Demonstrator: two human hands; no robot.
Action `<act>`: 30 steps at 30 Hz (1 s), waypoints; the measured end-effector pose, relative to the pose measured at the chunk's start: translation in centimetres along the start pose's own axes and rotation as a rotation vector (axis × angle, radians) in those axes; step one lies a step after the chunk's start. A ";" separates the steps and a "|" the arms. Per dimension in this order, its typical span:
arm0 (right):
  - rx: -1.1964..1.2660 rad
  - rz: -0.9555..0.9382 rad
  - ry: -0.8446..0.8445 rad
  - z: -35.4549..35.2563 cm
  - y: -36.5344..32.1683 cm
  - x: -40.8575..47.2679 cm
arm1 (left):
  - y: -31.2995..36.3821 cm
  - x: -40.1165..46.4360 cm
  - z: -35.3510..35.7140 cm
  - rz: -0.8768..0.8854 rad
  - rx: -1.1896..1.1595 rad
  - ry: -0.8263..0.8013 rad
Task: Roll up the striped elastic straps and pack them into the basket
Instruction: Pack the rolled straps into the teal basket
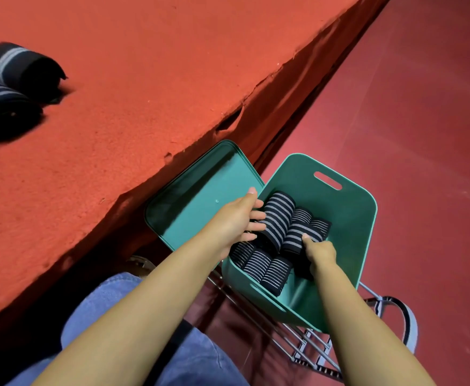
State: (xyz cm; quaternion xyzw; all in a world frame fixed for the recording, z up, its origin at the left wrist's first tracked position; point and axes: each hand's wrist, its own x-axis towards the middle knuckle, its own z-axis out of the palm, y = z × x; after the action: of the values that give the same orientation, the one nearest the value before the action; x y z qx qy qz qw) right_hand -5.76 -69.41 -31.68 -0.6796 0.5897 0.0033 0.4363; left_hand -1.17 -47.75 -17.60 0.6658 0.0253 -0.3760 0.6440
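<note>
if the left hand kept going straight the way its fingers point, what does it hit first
The left hand points right, into the green plastic basket. Its fingertips look already at the tall navy roll of white-striped elastic strap, so it would probably meet that roll first, though contact is hard to confirm from a single view.

Rolled straps (280, 218) in basket (348, 218); two rolls (13, 79) on table (144, 79), far left.

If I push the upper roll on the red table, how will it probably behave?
The upper roll is a cylinder lying on its side, so it would probably roll. Its loose outer flap suggests it may unwind. The fuzzy red table might slow it.
</note>
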 end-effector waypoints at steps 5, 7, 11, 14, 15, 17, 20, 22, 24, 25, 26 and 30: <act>-0.122 -0.028 0.014 0.0 -0.1 0.3 | 0.1 -0.2 0.0 0.003 -0.016 0.000; -0.147 -0.026 0.014 0.0 -0.3 0.0 | 0.1 -0.3 0.0 0.002 -0.017 -0.005; -0.198 -0.057 0.034 -0.4 -1.2 -1.8 | 0.2 -0.5 -0.3 0.013 -0.030 0.000; -0.134 -0.250 0.032 -1.2 -3.0 -4.6 | 0.7 -0.8 -0.9 0.025 -0.051 0.019; -0.082 -0.348 0.019 -1.5 -3.8 -5.7 | 1.0 -1.0 -1.2 0.036 -0.059 0.032; 0.027 -0.548 -0.025 -1.7 -5.8 -8.7 | 1.8 -1.3 -2.2 0.073 -0.088 0.076; 0.143 -0.788 -0.162 -1.0 -9.5 -14.0 | 3.5 -2.0 -4.8 0.160 -0.162 0.169; 0.167 -0.908 -0.277 0.4 -11.9 -17.1 | 4.9 -2.8 -7.2 0.221 -0.234 0.231; 0.165 -0.994 -0.380 2.3 -14.1 -19.9 | 6.0 -4.0 -10.1 0.290 -0.296 0.324; 0.153 -1.030 -0.426 3.4 -15.2 -21.1 | 6.5 -4.7 -11.7 0.328 -0.312 0.379; 0.140 -1.061 -0.466 4.5 -16.2 -22.4 | 6.8 -5.5 -13.4 0.364 -0.325 0.432; 0.073 -1.160 -0.582 9.4 -20.0 -26.5 | 7.3 -8.6 -19.9 0.444 -0.412 0.646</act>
State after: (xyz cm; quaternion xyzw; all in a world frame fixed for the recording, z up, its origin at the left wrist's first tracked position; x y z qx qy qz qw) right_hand 7.05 -44.16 -11.90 -0.8438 -0.0156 -0.0688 0.5320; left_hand 5.77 -27.62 -9.08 0.5961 0.1559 0.0116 0.7876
